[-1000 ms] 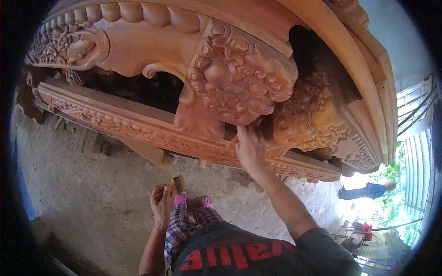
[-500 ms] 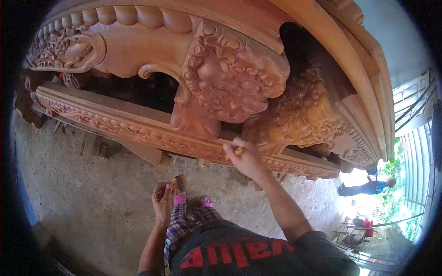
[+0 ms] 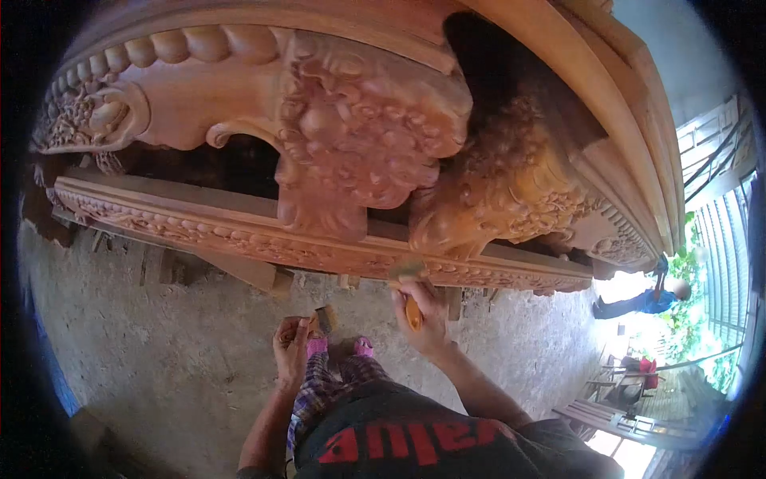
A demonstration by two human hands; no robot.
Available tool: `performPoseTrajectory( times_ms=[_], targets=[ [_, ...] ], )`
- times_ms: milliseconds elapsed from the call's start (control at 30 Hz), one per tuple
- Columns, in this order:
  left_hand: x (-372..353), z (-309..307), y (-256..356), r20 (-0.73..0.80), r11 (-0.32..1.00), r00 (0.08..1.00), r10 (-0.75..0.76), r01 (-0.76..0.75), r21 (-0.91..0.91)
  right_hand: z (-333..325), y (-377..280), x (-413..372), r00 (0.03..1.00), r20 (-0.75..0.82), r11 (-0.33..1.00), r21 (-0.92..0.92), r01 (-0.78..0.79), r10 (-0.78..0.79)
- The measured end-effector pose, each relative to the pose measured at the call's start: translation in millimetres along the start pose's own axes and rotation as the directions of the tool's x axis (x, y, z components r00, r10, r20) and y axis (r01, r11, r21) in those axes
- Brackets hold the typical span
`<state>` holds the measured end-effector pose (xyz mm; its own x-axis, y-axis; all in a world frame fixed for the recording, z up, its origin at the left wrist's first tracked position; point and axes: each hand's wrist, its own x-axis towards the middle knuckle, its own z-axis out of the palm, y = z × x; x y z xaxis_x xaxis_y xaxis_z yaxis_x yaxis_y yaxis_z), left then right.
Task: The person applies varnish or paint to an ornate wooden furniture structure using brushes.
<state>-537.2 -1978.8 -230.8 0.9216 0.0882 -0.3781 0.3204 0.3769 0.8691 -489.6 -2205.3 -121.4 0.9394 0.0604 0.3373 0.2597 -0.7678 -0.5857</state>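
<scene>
My right hand [image 3: 431, 327] is closed round a paintbrush [image 3: 412, 313] with an orange handle. Its bristle end points up at the lower carved rail [image 3: 319, 246] of a large reddish-brown wooden piece [image 3: 351, 128], overlapping the rail's lower edge in this view. Lower and to the left, my left hand [image 3: 290, 351] pinches a second flat brush [image 3: 323, 319], tan and dark, held over the floor above my pink footwear. A carved floral leg [image 3: 327, 215] of the wooden piece rises from the rail, left of the right hand.
Wood offcuts [image 3: 247, 271] lie beneath the rail on the concrete floor [image 3: 175, 343]. A second carved leg [image 3: 495, 199] stands to the right. Farther right, a person [image 3: 638, 302] in blue is near the bright opening, with a slatted wooden item [image 3: 630, 427] below.
My right hand has come down from the leg's base and turned, so its brush now shows. The left hand stays low with its brush. The view has shifted slightly.
</scene>
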Motion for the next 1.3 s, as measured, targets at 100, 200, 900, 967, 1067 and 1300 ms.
performPoseTrajectory(
  times_ms=[100,200,900,967,1067,1300],
  targets=[
    [6,9,-12,0.022,0.999,1.000,0.007,-0.005,-0.053,6,-12,41,0.989,-0.104,0.980,0.155,0.125,-0.109],
    [6,19,-12,0.040,0.998,0.999,0.034,-0.036,0.055,32,27,50,0.968,-0.131,0.971,0.078,0.227,-0.215],
    [-3,26,-4,-0.004,0.997,0.998,-0.060,0.060,0.046,59,36,-9,0.973,-0.228,0.972,0.219,0.081,-0.030],
    [-5,27,0,-0.007,0.995,0.997,-0.073,0.073,0.069,64,23,3,0.979,-0.162,0.977,0.157,0.146,-0.120],
    [-7,24,-4,-0.021,0.992,0.995,-0.093,0.094,0.079,84,49,9,0.987,-0.095,0.955,0.257,0.148,-0.127],
    [-11,24,-10,-0.017,0.997,0.997,-0.079,0.079,0.001,40,48,-37,0.980,-0.199,0.990,0.144,0.008,0.021]
  ],
)
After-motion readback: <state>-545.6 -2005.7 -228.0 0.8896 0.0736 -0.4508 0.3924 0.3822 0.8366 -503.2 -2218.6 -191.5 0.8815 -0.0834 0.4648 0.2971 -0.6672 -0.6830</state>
